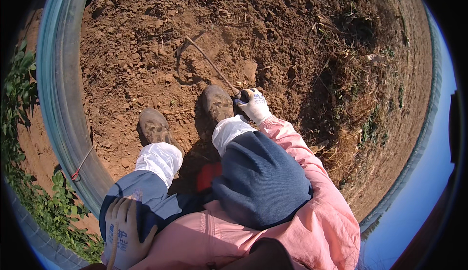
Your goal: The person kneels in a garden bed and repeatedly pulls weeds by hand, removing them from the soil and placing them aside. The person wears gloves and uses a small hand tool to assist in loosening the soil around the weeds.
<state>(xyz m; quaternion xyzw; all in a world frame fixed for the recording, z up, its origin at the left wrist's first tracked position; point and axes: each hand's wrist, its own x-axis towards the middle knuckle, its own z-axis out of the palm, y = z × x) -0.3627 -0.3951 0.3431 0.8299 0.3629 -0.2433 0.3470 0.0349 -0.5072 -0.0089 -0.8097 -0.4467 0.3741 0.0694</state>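
Note:
My right hand (253,103), in a white work glove with a dark palm side, is closed around the dark end of a thin brown stick (212,64). The stick slants up and left over bare soil, and its shadow falls beside the far end. This hand is just right of my camouflage-patterned right shoe (218,103). My left hand (126,229), gloved the same way, rests on my left thigh with its fingers a little apart and nothing in it. A thin cord hangs in front of it.
Bluish plastic film (60,87) curves along the left, with a red-ended wire (75,176) against it. Green plants (60,197) grow beyond. Dry straw (342,153) lies on the right. Something red (208,176) is on the ground between my legs. My left shoe (156,126) stands on cloddy soil.

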